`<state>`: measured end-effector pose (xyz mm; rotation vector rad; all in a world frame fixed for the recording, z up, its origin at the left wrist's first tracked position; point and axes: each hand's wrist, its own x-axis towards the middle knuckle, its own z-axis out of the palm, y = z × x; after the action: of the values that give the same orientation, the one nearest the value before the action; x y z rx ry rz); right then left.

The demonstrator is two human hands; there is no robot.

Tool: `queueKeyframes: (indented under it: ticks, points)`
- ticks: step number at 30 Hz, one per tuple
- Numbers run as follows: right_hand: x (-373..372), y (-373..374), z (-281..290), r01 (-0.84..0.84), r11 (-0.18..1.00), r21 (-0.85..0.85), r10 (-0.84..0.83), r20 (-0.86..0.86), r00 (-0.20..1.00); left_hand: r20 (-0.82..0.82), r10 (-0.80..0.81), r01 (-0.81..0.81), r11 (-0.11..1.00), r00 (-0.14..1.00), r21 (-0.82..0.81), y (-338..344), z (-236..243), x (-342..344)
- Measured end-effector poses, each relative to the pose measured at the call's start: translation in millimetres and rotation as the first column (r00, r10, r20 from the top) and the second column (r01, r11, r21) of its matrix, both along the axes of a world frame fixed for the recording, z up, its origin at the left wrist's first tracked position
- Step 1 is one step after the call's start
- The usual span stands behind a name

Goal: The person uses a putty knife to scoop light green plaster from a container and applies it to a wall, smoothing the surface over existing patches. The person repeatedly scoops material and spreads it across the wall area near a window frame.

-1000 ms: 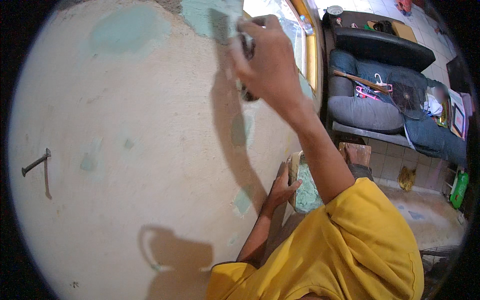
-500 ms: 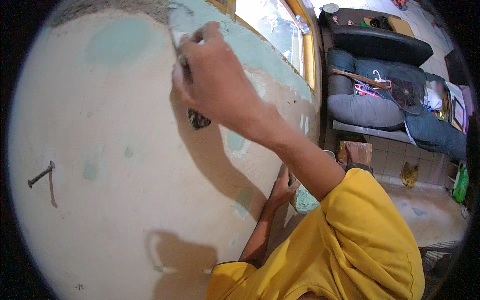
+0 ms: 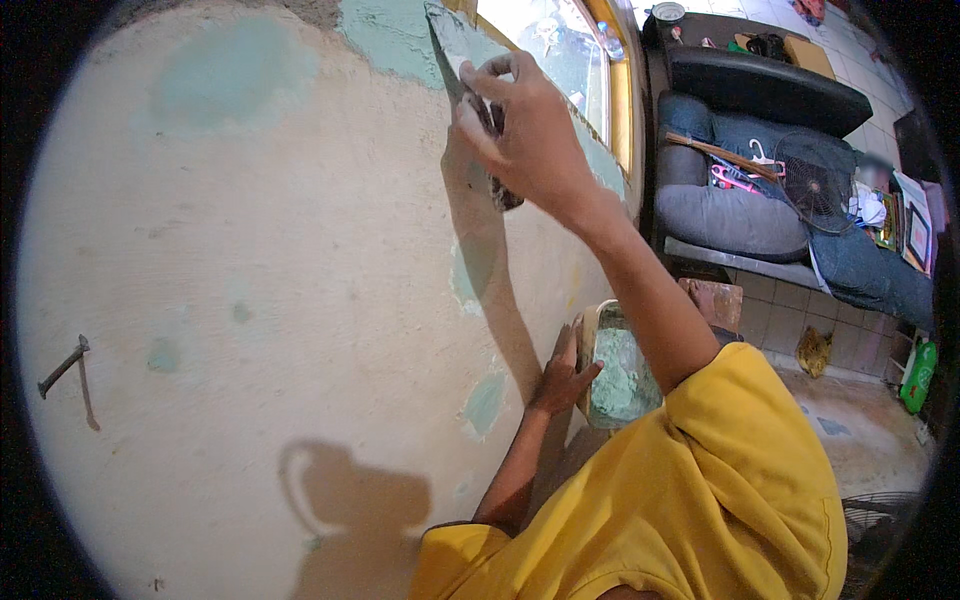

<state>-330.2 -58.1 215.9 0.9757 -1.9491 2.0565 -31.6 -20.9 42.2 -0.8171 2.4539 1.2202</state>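
Note:
My right hand (image 3: 535,140) is closed around the dark handle of a putty knife (image 3: 456,52). The knife's broad blade lies against the wall over a band of pale green putty (image 3: 390,38), just beside the window frame. Lower down, my left hand (image 3: 568,380) grips the side of a rectangular tub (image 3: 588,345), thumb over its rim. Inside the tub is a lumpy mass of green putty (image 3: 622,378). Part of the tub is hidden behind my right arm and yellow sleeve.
The beige wall (image 3: 300,260) carries several green patches, a rough grey strip (image 3: 285,8) and a protruding nail (image 3: 62,368). A yellow-framed window (image 3: 620,110) adjoins it. To the right stand a dark sofa (image 3: 740,225) with a fan (image 3: 815,180) and a green bottle (image 3: 917,378).
My right hand and the putty knife have moved right along the putty band toward the window frame. More of the tub and its putty now shows by my left hand.

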Motion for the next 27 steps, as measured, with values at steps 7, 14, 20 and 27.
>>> queueKeyframes:
  ticks: [7,14,20,27]
  points:
    - [61.2,45.4,13.0,-0.169,0.986,0.005,0.168,0.035,0.985,0.062,0.034,-0.041,0.993,0.997,0.111,0.5,16.1,-6.4]
    - [-1.3,60.0,-0.8,-0.028,0.998,0.054,0.029,-0.015,0.999,0.049,0.049,-0.057,0.984,0.998,0.168,1.4,36.0,-21.0]
    - [-11.7,17.4,-5.8,-0.078,0.996,0.042,0.079,0.001,0.997,0.05,-0.013,0.011,1.0,0.999,0.023,-0.8,11.0,-8.3]
    - [60.0,58.7,5.8,-0.199,0.98,0.022,0.198,0.056,0.979,0.207,0.029,-0.072,0.976,0.978,0.204,-3.4,30.2,-16.6]
